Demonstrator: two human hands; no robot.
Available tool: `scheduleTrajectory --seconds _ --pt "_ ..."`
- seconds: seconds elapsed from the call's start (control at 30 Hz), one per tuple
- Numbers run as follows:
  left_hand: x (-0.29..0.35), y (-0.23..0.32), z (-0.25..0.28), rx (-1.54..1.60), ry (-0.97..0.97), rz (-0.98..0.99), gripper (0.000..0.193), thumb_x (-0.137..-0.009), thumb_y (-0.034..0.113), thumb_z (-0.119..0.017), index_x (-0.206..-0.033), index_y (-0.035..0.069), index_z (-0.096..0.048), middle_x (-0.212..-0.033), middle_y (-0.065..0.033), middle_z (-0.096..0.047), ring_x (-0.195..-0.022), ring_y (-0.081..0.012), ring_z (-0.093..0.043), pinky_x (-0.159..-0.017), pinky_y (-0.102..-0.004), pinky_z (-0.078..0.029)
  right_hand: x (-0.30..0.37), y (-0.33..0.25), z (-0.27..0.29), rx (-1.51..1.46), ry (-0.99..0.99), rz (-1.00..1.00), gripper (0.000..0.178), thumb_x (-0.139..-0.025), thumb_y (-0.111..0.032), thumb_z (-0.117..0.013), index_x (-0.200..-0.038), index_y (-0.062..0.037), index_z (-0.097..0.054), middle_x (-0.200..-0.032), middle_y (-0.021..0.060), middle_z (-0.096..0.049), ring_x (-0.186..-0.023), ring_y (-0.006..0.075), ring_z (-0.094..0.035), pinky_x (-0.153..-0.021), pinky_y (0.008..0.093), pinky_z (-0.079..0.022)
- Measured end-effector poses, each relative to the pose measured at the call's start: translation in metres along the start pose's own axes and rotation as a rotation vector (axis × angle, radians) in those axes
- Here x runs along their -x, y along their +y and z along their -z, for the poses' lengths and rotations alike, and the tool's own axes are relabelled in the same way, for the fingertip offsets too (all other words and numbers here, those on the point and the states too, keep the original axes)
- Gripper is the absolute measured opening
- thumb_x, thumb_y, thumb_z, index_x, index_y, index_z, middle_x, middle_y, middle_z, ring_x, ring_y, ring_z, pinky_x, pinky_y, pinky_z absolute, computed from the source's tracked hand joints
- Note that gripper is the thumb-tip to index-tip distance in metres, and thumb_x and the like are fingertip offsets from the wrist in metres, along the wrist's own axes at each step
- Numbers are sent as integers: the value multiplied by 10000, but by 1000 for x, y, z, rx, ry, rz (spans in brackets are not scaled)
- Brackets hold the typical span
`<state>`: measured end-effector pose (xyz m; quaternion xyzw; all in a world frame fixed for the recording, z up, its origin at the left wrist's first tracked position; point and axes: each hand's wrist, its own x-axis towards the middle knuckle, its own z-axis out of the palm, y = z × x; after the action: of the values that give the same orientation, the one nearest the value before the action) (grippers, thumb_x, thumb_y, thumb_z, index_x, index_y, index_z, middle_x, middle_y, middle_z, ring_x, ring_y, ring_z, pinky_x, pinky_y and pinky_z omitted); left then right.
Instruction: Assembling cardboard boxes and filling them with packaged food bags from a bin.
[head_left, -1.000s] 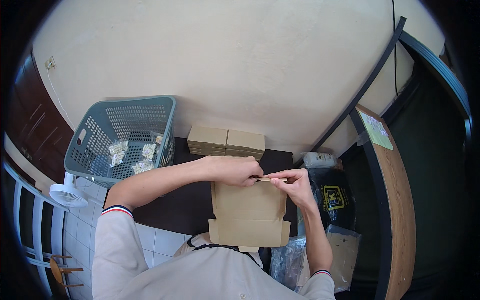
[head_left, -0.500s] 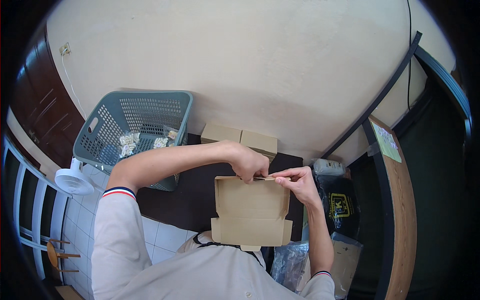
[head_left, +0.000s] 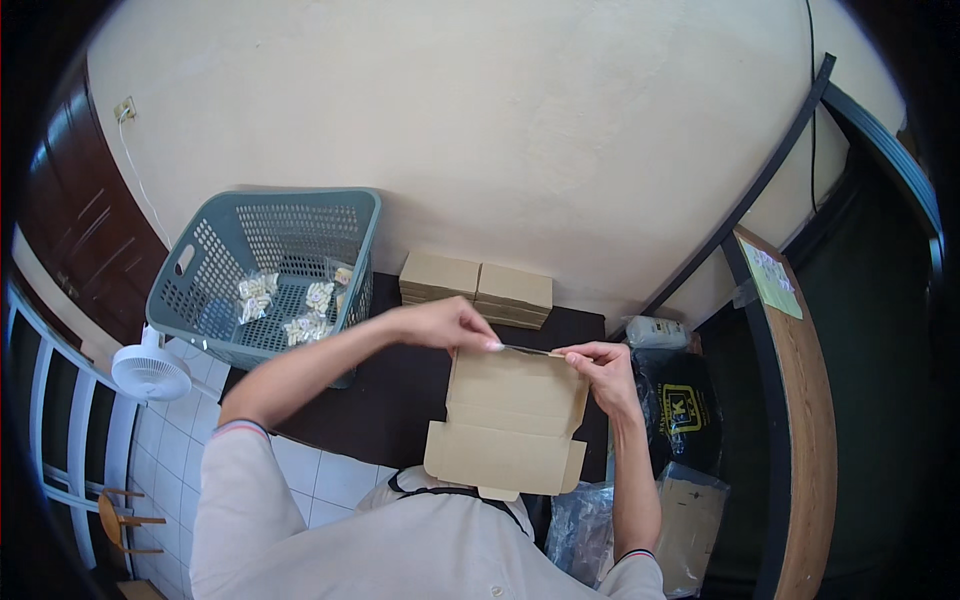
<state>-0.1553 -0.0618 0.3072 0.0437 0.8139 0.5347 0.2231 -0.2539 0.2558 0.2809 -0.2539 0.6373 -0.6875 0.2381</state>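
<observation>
Pinching the far edge of a flat brown cardboard box blank [head_left: 512, 415], my left hand [head_left: 447, 325] has its fingertips closed on the top flap near its left corner, the forearm reaching in across the dark table [head_left: 390, 400] from the lower left; my right hand [head_left: 603, 375] is closed in the same sort of pinch on that flap's right end, so the two hands face each other along one edge with only a short stretch of it between them; that edge, and the blank's long axis with it, runs left to right across my view, and the rest of the carton lies below the hands, towards my body, its lower panels and side tabs spread open over my chest; neither hand is nearer than the other, since both already touch it; whether the fingers are squeezing hard or only resting I cannot tell at this size; just beyond the hands, against the cream wall [head_left: 520, 130], sits a stack of folded flat cartons [head_left: 476, 287] in two piles side by side; left of that stands a grey-green plastic laundry basket [head_left: 262, 270] holding small clear packets [head_left: 300, 305]; a small white fan [head_left: 150, 370] stands on the tiled floor further left; to the right, a black bag [head_left: 680, 405] lies beside the table.
</observation>
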Motion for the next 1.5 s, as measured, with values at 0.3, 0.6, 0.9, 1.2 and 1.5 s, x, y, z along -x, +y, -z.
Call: scheduleTrajectory --seconds 0.3,0.6,0.9,1.2,1.5 --pt "10 -34 -40 -343 105 -280 283 -871 12 -689 -1136 -53 -764 -914 -258 -760 -796 -341 -753 -742 -372 -593 7 68 1 20 76 -184 97 -931 -70 -821 -967 20 -827 -818 26 -750 -744 77 -643 -674 246 -515" --pt "-2 -34 -41 -880 71 -327 279 -903 11 -656 -1168 -54 -718 -935 -274 -739 -917 -442 -724 -781 -483 -591 6 66 -1 -49 17 -199 97 -925 -53 -817 -972 31 -828 -832 47 -766 -774 86 -668 -718 261 -536" --pt "-7 -51 -13 -144 -89 -61 499 -989 319 -791 -1373 17 -689 -1083 -140 -817 -925 -110 -727 -870 -299 -576 12 50 -9 -24 -18 -136 126 -911 -39 -830 -1009 39 -825 -925 118 -808 -806 117 -709 -771 279 -581" --pt "-5 -36 3 -14 -219 174 396 -920 275 -873 -1168 -24 -797 -993 -57 -808 -878 -87 -699 -829 -253 -560 -5 33 -21 35 -83 -103 175 -889 -12 -830 -1051 52 -816 -975 153 -810 -851 149 -743 -810 284 -604" --pt "1 -37 12 97 -49 230 433 -879 291 -908 -1165 -16 -803 -932 -40 -787 -819 -75 -666 -757 -253 -540 -37 19 -28 -45 -53 -180 222 -902 -39 -835 -1095 54 -779 -1039 186 -800 -908 183 -763 -825 315 -625"
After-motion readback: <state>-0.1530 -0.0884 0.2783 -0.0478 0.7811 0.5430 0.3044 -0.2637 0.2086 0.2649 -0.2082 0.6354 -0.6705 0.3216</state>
